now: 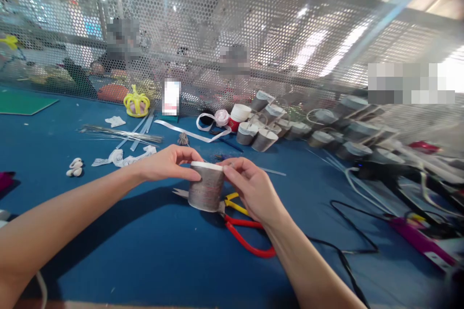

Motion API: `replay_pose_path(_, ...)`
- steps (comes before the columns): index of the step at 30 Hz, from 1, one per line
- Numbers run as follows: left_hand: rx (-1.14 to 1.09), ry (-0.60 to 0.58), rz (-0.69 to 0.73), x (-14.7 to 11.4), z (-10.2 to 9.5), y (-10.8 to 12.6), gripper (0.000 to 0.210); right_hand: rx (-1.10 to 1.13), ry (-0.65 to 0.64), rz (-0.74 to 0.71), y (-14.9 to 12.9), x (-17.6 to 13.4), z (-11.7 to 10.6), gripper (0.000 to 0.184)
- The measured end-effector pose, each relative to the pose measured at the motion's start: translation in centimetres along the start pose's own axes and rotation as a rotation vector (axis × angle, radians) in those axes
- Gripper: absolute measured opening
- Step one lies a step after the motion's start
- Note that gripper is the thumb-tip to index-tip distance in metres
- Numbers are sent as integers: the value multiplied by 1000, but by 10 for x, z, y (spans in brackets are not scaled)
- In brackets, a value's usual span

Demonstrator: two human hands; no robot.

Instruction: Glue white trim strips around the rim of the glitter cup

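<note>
A small grey cup-shaped piece with a white rim is between my hands at the middle of the table. My left hand pinches its left upper side, thumb on the outer wall. The thumb and fingers of my right hand close on its rim at the right. Beneath and behind the cup lie red-handled scissors, their blades poking out to the left. A yellow-handled tool lies beside them, partly hidden by my right hand.
Several similar grey cups are piled at the back right before a perforated metal screen. White ribbon, thin wires and a yellow crown-shaped piece lie back left. A black cable and purple power strip are at right.
</note>
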State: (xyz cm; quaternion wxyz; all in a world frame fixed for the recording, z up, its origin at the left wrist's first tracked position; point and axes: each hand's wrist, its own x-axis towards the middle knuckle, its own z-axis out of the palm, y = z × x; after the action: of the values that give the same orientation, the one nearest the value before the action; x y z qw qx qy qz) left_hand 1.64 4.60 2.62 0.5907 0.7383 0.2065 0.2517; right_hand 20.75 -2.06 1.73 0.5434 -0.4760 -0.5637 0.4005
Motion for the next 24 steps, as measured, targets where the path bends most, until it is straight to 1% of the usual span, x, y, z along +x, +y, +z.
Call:
replay_pose_path(5,325,57,16,0,9,3,31,-206,-11,-90,4,1,3,14)
replay_pose_path(9,444,139,21,0,18,4,28,-320,-8,-189,4,-1,9,15)
replay_pose_path(12,471,165,19,0,21,1,24,-360,-6,-213,6,-3,13,19)
replay_pose_path(15,455,152,-2,1,21,-2,23,-377,-7,-204,8,-4,15,19)
replay_pose_path(20,411,134,-37,1,21,-4,22,-335,-35,-161,9,-1,12,17)
replay_pose_path(22,419,149,1,2,19,-3,23,-331,-27,-144,9,0,10,17)
replay_pose_path(24,414,172,52,2,14,-3,29,-331,-8,-124,8,1,8,17)
